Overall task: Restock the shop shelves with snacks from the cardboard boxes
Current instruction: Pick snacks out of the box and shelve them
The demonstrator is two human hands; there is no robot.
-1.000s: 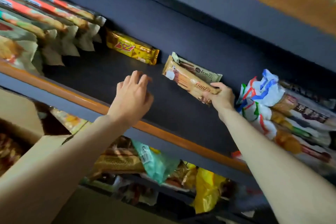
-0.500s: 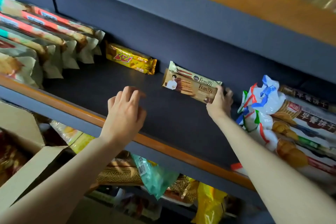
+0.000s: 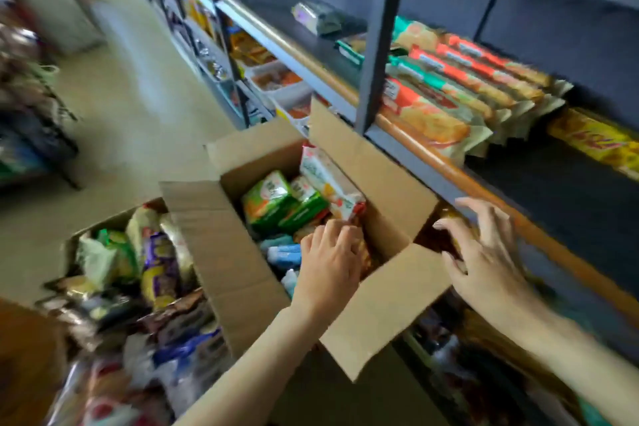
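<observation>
Far left there's a second open box [image 3: 114, 273] stuffed with mixed snack bags, which wasn't in view half a second ago when the camera faced the shelf. Next to it is the open cardboard box [image 3: 214, 252] with green packs [image 3: 273, 201] and a white-orange pack [image 3: 328, 183] inside. The left hand [image 3: 328, 266] has come off the shelf edge and is now down in that box, fingers curled over the packets; can't tell if it's actually gripping one. The right hand [image 3: 484, 252] has let go of the brown biscuit pack and hangs by the shelf lip [image 3: 460, 180], fingers spread, holding nothing. The orange biscuit packs [image 3: 449, 97] sit in a row on the shelf.
</observation>
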